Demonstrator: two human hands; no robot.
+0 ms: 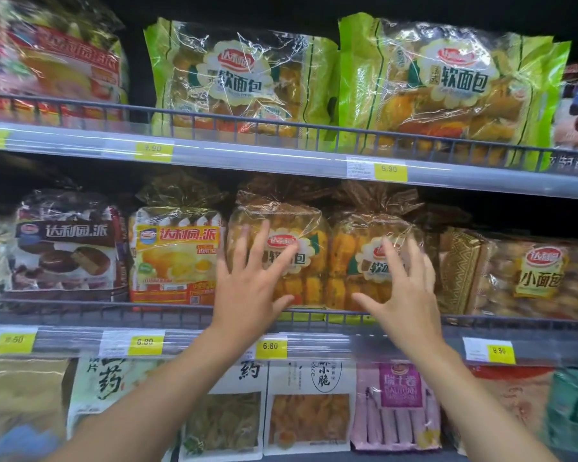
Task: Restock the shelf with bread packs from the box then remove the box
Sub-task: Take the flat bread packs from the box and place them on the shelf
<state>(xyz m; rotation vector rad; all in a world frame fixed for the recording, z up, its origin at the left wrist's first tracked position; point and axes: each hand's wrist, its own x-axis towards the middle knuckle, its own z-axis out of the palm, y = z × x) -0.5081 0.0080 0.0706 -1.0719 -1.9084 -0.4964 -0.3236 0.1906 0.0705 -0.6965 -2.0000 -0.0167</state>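
Two clear brown-topped bread packs stand side by side on the middle shelf [314, 316]. My left hand [252, 278] lies with spread fingers against the front of the left bread pack [301, 228]. My right hand [402, 288] is spread in front of the right bread pack [357, 241], fingers straight; whether it touches the wrap is unclear. Neither hand grips anything. The box is out of view.
Green bread packs [241, 78] fill the upper shelf behind a wire rail. A yellow pie pack [177, 258] and a brown pie pack [64, 248] stand left of my hands, small-bread packs [534, 275] on the right. Snack bags [307, 408] line the bottom shelf.
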